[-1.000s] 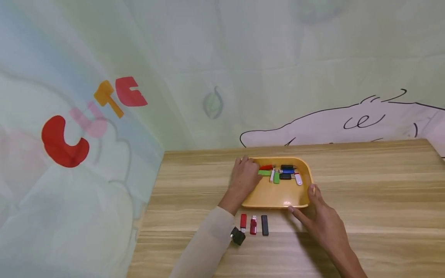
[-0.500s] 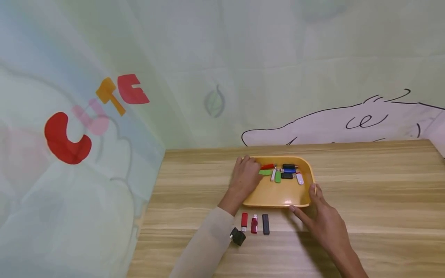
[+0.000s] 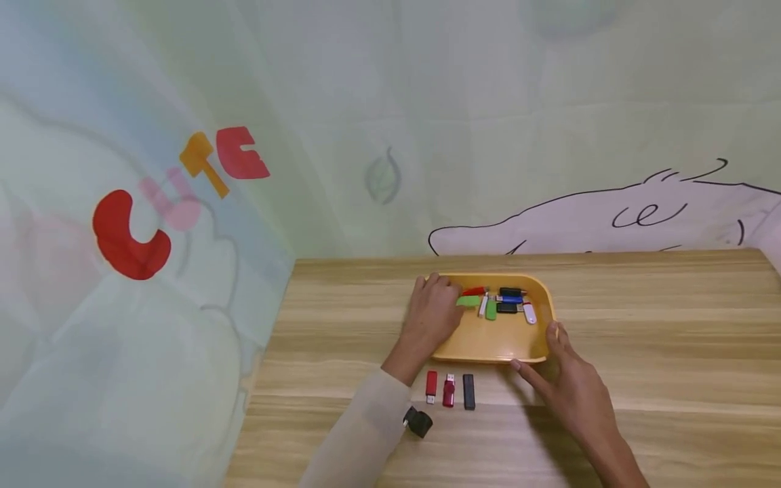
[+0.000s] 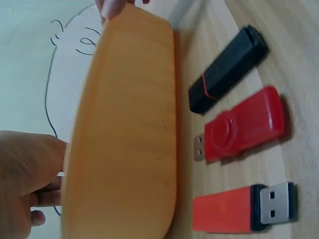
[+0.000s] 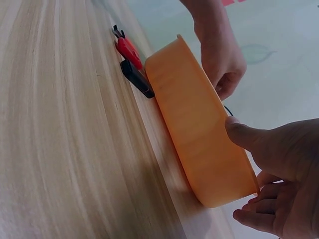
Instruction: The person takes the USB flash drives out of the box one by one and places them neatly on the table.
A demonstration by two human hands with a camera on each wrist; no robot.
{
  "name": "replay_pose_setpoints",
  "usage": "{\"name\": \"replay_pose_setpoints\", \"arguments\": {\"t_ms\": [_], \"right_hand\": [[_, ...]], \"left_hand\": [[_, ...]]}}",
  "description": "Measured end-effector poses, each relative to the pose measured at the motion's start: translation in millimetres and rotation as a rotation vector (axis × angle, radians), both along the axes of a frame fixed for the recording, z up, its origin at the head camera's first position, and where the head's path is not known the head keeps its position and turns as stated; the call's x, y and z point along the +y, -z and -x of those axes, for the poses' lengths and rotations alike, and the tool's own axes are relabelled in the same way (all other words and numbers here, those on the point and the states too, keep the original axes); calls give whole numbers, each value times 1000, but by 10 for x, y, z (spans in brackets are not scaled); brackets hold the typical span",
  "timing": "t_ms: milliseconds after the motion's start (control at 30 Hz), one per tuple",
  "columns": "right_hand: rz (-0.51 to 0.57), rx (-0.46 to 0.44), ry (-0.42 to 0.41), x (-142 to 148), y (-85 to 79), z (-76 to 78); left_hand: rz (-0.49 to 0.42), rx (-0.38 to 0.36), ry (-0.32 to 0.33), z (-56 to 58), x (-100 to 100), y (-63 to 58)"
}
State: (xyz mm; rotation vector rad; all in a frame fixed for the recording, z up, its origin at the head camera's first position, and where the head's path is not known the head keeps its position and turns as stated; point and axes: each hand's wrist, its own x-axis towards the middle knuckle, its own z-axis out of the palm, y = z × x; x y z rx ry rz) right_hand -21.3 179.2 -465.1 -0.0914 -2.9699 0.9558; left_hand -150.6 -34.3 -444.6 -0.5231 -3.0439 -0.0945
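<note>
My left hand (image 3: 432, 308) reaches over the left side of a yellow-orange plastic tray (image 3: 472, 344). Its curled thumb and fingers close around the left end of a green USB stick (image 3: 469, 301); the fingertips are mostly hidden. My right hand (image 3: 573, 390) grips the tray's near right corner, thumb on the rim, as the right wrist view also shows. Inside the tray's far half lie several more sticks, among them a red one (image 3: 474, 291), a blue one (image 3: 510, 299) and a white one (image 3: 529, 313).
On the wooden table (image 3: 671, 352), before the tray, lie a red USB stick (image 4: 227, 211), a dark red swivel stick (image 4: 244, 127) and a black stick (image 4: 227, 72). A small black device (image 3: 418, 421) sits at the left sleeve. A printed curtain (image 3: 342, 135) hangs behind.
The whole scene shifts slightly in the head view. Both hands stay at the tray in nearly the same poses, and the loose sticks in front keep their places.
</note>
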Motion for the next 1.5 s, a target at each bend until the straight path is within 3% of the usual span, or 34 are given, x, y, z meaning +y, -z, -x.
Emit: {"name": "replay_pose_setpoints", "arguments": {"t_ms": [167,367,667,1200,1500], "right_hand": [[20,-6,9,0,-2,3],[38,-27,25,-10,-24,11],[67,-133,-7,7,-19,64],[77,-123,-6,8,-20,64],[100,-112,-16,16,-35,59]], "left_hand": [[-84,-11,-55,-90,11,-96],[-119,-10,-100,-168,-20,-140],[-149,22,-85,-310,-106,-98],[-207,80,-68,-488,-162,-94],[-221,102,-94,-587,-172,-108]]}}
